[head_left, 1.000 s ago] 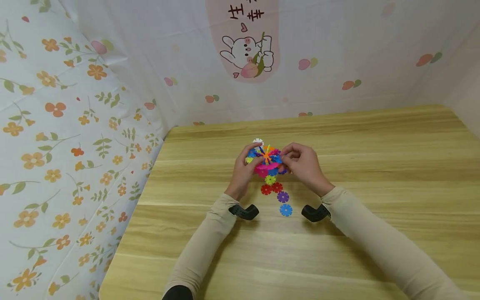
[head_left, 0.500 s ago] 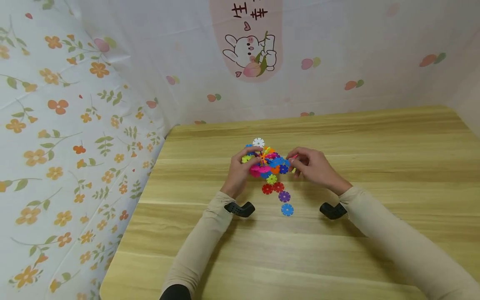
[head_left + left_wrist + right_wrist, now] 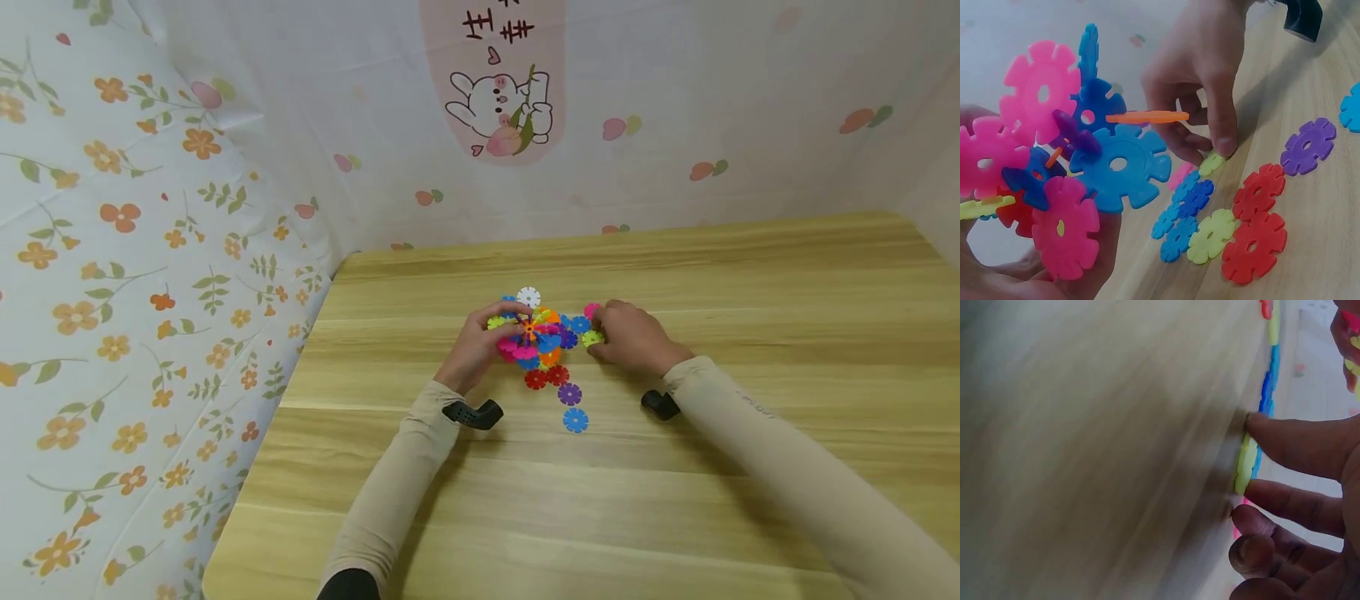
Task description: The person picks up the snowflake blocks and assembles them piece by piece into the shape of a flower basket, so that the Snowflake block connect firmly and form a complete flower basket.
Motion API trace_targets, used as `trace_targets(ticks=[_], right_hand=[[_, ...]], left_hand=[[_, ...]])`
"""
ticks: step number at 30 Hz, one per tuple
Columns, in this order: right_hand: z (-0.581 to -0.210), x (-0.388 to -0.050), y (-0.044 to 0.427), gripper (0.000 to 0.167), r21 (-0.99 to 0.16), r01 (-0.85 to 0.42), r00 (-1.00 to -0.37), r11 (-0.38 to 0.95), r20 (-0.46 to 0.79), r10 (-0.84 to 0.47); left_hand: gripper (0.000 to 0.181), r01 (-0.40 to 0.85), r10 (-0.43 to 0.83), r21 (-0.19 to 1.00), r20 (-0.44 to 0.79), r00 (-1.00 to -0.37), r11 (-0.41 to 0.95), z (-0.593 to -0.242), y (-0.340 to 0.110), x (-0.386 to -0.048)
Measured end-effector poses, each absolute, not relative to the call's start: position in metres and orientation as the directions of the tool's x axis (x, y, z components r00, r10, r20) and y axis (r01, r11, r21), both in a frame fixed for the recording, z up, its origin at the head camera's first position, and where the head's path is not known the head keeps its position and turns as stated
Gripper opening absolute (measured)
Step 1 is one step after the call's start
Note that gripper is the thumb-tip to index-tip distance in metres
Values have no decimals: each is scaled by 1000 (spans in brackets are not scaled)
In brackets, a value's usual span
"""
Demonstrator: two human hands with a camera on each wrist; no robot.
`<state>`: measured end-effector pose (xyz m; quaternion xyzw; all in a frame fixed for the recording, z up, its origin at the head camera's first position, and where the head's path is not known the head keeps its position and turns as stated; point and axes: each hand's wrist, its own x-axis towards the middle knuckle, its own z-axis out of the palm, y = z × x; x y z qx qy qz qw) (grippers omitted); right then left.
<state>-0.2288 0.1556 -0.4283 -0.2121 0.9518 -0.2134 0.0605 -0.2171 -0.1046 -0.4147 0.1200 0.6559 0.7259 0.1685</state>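
My left hand [image 3: 474, 346] holds a cluster of interlocked snowflake discs [image 3: 1141, 178] in pink, blue, orange and purple, raised above the table. The right hand [image 3: 637, 335] is down at the tabletop just right of the cluster. Its thumb and index finger pinch the edges of a yellow-green snowflake disc [image 3: 1246, 464], while the other fingers are curled. Beside that disc lie a pink disc [image 3: 592, 310] and several blue discs [image 3: 1179, 239]. In the head view the cluster hides part of these flat discs, and the left fingers cover some of the cluster.
On the wooden table [image 3: 525, 517], two red discs [image 3: 536, 379], a purple disc [image 3: 570, 394] and a light blue disc [image 3: 576, 420] trail toward the front. A white disc [image 3: 528, 297] shows behind the left hand. A patterned cloth [image 3: 660, 100] hangs behind the table.
My right hand has left the cluster, moving right and down to the yellow-green disc. The left hand, still holding the cluster, has shifted slightly down and left, with the cluster turned.
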Motion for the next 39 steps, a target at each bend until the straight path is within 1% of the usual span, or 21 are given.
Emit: trace_targets(ticks=[3,7,10,12,16,19,25,30,34,39], right_hand=[[-429,-231,154,24,-465,-357,-906,810,-37,-421],[-429,-232,156,17,-529,-330,-905,782,-59,-422],[-427,-230,159,14,-569,-330,-904,753,-38,-425],[-423,-227,160,12,-623,-318,-910,714,-10,-414],[-409,-222,156,13,-760,-278,-931,587,64,-358],[-398,-219,152,13,-811,-265,-941,522,100,-322],[-384,-213,144,15,-846,-258,-950,467,136,-280],[-381,-212,138,15,-862,-266,-949,431,156,-274],[-382,-211,133,14,-856,-268,-950,442,159,-267],[-381,-210,132,12,-848,-249,-952,469,124,-280]], left_hand=[[30,-99,431,992,-54,-901,-84,-414,-105,-218],[31,-103,437,989,-49,-898,-102,-415,-106,-219],[30,-105,431,989,-50,-901,-105,-416,-106,-220],[31,-106,428,989,-52,-902,-104,-417,-106,-220],[31,-105,411,989,-52,-910,-108,-418,-104,-220],[31,-107,389,986,-51,-920,-125,-419,-102,-220],[30,-91,357,981,-24,-934,-171,-420,-99,-219],[30,-71,342,982,-6,-940,-177,-419,-97,-220],[29,-54,327,987,0,-945,-154,-420,-95,-217],[29,-21,302,993,17,-953,-120,-422,-91,-215]])
